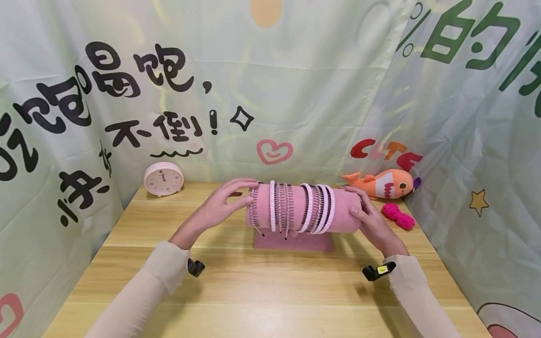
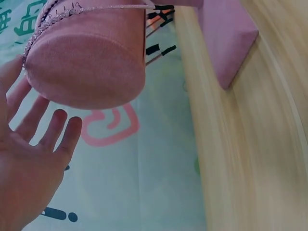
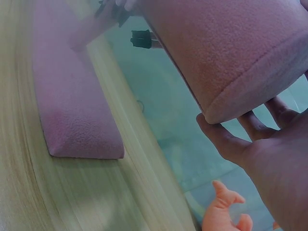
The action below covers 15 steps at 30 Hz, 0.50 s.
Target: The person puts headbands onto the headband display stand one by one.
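A pink plush headband stand [image 1: 262, 206], a roll on a flat base [image 1: 293, 241], stands on the table. Several headbands [image 1: 310, 209], some white and some dark and beaded, straddle the roll with their ends hanging below. My left hand [image 1: 220, 202] is at the roll's left end, thumb and forefinger touching the outermost beaded headband [image 1: 254, 206]. In the left wrist view its other fingers [image 2: 55, 127] spread out straight beside the roll's end. My right hand [image 1: 372, 218] grips the roll's right end, thumb in front and fingers behind.
A pink round clock [image 1: 163, 179] stands at the back left of the wooden table [image 1: 236, 291]. An orange plush shark [image 1: 386, 184] and a bright pink bow-shaped thing [image 1: 398, 216] lie at the back right. A printed curtain [image 1: 296, 94] hangs behind and on both sides.
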### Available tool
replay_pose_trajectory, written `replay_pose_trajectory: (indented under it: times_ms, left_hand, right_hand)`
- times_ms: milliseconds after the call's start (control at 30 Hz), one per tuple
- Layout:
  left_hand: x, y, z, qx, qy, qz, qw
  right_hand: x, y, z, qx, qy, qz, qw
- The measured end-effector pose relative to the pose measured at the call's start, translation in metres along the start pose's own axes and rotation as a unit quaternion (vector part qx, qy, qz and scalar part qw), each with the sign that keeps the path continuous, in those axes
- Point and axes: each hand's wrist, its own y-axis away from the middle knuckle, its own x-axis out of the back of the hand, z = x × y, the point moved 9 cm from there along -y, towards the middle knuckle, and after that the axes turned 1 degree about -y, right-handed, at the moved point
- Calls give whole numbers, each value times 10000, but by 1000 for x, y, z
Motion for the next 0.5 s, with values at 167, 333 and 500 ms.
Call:
replay_pose_trajectory:
  times_ms: [167,333,500]
  left_hand:
    - [-6,-3,2,11,0,30,10000]
    - [-10,-6,2,-17,-16,92,10000]
    - [-14,-9,5,-45,-42,131,9999]
  right_hand:
    - [0,0,2,12,18,-14,10000]
    - [1,0,1,38,39,-9,10000]
    - [0,-1,0,51,42,-13,10000]
